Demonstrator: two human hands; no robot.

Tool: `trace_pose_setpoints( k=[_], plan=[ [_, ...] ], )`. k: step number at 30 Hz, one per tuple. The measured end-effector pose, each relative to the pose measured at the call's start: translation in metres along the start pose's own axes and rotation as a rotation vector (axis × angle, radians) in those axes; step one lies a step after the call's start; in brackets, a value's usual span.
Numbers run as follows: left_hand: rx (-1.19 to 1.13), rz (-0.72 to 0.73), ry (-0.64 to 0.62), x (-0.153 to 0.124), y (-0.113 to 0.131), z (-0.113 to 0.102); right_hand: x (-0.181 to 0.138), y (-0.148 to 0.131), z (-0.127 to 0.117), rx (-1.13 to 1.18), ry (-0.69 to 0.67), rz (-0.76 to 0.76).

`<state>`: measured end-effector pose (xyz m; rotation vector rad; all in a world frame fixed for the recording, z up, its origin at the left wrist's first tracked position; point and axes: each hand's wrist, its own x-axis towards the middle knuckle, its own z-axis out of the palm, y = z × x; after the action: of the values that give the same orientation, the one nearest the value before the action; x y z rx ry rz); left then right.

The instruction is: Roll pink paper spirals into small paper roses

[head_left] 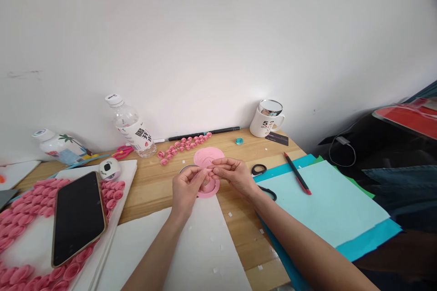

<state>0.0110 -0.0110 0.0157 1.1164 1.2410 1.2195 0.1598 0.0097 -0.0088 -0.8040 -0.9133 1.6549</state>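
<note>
Both hands meet at the middle of the table. My left hand point(187, 186) pinches one side of a pink paper strip point(208, 171), and my right hand point(232, 173) pinches the other side. The fingers hide most of the strip. Just below them hangs or lies a curved pink paper band point(212, 191); I cannot tell whether it joins the strip. Behind the hands lies a pink paper spiral disc point(205, 155). Several small rolled pink paper roses point(182, 145) sit in rows further back. A blue rolled paper rose point(239, 141) stands apart to the right.
At left, a phone point(79, 218) rests on a board of pink roses point(25, 218). A water bottle point(133, 129), pink scissors point(123, 151) and a mug point(266, 120) stand along the wall. Black-handled scissors point(259, 169), a pen point(297, 175) and coloured paper sheets point(327, 209) lie right.
</note>
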Motion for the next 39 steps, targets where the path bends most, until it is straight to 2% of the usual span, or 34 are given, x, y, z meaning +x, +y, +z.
trace_pose_setpoints(
  k=[18, 28, 39],
  plan=[
    [0.084, 0.044, 0.003, -0.0002, -0.0002, 0.0011, -0.0023, 0.0020, 0.0042, -0.075, 0.073, -0.038],
    [0.076, 0.048, 0.015, 0.0011, -0.0011, -0.0001, -0.0016, 0.0027, 0.0018, -0.051, 0.006, -0.022],
    [0.126, 0.101, -0.011, 0.0005, -0.0011, 0.0002, -0.0020, 0.0029, 0.0017, -0.114, 0.039, -0.043]
  ],
)
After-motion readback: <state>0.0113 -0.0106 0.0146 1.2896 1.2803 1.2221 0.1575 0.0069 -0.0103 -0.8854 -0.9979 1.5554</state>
